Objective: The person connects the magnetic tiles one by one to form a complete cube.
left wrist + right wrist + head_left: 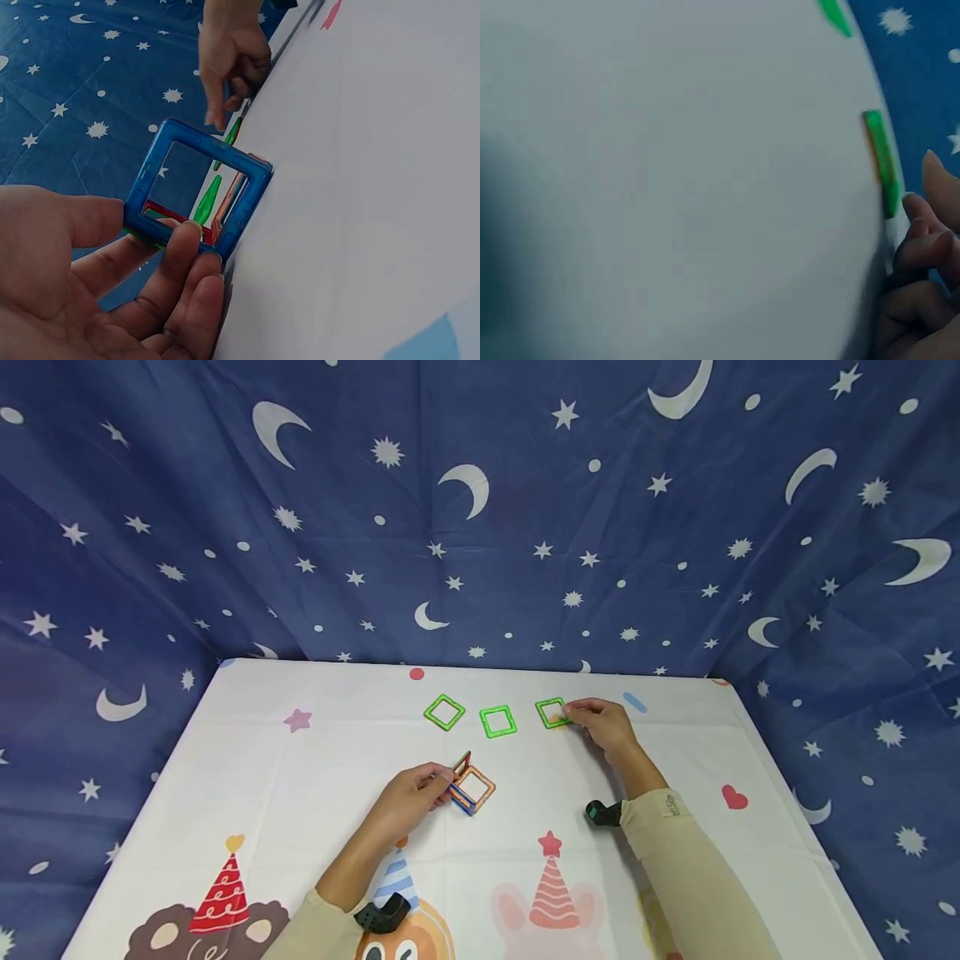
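Apparently mid-assembly, the left hand (408, 797) pinches a blue square (214, 148) joined to an orange square (487, 798), while the right hand (603, 725), thumb and finger parted, reaches a green square (550, 701) at two o'clock from them, probably needing a pinch next.

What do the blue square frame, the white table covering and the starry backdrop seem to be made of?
Blue square frame: probably glossy, translucent plastic, judging by the highlights along its bars.
White table covering: smooth cloth or vinyl, faintly creased; I cannot tell which.
Starry backdrop: likely matte fabric, given its soft wrinkles.
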